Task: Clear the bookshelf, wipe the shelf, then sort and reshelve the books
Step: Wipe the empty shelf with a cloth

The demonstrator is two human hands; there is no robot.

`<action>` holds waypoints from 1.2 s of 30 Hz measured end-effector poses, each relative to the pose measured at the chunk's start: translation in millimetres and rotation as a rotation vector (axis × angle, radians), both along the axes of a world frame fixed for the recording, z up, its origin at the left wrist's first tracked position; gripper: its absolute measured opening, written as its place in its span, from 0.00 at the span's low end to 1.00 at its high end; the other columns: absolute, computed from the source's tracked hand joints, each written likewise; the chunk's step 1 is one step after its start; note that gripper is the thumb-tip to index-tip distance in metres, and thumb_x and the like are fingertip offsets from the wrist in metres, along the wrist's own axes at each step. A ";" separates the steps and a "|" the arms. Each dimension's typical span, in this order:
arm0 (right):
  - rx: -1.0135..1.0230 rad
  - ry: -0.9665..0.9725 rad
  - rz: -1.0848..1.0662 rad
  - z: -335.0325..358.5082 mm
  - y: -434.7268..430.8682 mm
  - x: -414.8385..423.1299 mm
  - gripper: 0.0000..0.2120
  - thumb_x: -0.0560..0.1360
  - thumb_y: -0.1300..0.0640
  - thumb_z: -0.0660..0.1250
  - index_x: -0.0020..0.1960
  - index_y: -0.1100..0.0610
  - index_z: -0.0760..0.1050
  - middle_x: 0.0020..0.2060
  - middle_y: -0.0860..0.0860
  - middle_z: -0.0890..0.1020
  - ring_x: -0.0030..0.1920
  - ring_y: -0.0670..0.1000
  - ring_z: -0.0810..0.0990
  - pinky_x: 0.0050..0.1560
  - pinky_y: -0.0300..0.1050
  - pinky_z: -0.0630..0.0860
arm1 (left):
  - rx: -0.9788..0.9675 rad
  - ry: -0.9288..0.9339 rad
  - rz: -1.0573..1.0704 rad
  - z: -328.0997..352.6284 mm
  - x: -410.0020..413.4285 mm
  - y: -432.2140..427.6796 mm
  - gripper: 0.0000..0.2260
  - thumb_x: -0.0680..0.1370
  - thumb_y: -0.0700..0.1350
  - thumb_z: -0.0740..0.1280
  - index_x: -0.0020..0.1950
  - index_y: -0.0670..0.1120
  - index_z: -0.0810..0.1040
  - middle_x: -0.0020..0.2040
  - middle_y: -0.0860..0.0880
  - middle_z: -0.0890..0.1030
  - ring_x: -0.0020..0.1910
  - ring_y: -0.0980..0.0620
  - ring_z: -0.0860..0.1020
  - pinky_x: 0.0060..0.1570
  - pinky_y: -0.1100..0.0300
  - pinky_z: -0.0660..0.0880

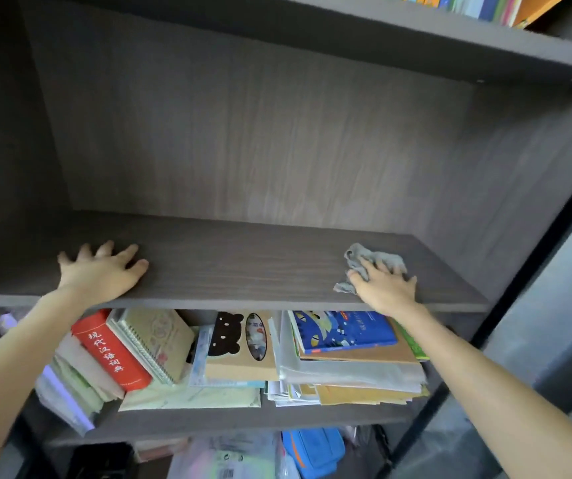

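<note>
Lower shelf [208, 421] is holding leaning and stacked books: red dictionary [112, 354], spiral notebook [155, 340] propped against it, bear-print book [239, 344], blue book [343, 331] topping the right-hand pile. Coloured books [485, 6] are sitting on the top shelf [416, 39]; blue pouch [315, 451] is lying at the bottom. Left hand [101, 271] is lying palm-down on the middle shelf [243, 264] near its left front edge, fingers spread, gripping nothing. Right hand [386, 288] is pressing flat fingers onto the grey cloth [374, 261] at the right end of the same board. Cloth is looking crumpled, sticking out beyond the fingertips.
</note>
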State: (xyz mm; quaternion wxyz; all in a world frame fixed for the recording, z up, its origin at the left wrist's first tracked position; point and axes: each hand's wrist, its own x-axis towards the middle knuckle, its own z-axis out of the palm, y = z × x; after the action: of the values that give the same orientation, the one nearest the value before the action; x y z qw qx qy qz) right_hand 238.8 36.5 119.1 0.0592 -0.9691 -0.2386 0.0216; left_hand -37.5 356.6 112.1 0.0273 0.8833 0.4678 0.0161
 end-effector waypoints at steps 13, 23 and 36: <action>0.035 -0.133 0.270 -16.8 -84.8 -16.7 0.24 0.82 0.43 0.45 0.77 0.43 0.51 0.78 0.43 0.53 0.77 0.48 0.50 0.74 0.64 0.45 | 0.041 -0.119 -0.301 -4.5 13.6 -171.2 0.22 0.81 0.52 0.57 0.75 0.52 0.62 0.76 0.48 0.61 0.74 0.45 0.61 0.72 0.49 0.60; 0.758 0.371 0.275 28.2 -146.3 -115.6 0.16 0.82 0.49 0.58 0.68 0.48 0.71 0.61 0.43 0.79 0.62 0.47 0.76 0.59 0.44 0.71 | -0.335 -0.528 -0.451 18.4 -16.5 -269.7 0.18 0.79 0.47 0.66 0.69 0.48 0.73 0.67 0.52 0.74 0.62 0.53 0.74 0.54 0.67 0.66; 0.726 0.613 0.184 -10.5 -243.2 -247.7 0.09 0.80 0.50 0.62 0.56 0.44 0.79 0.52 0.36 0.82 0.55 0.36 0.77 0.59 0.34 0.69 | -1.263 -0.585 -0.714 -27.5 -27.3 -364.1 0.10 0.74 0.39 0.71 0.54 0.38 0.80 0.51 0.41 0.82 0.46 0.51 0.79 0.47 0.53 0.77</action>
State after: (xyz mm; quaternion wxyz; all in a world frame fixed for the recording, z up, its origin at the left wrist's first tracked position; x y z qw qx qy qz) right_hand -8.9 -206.6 108.6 0.4592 -0.8095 -0.2872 0.2268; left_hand -64.8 -7.6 84.6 0.6506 0.7572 0.0495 -0.0308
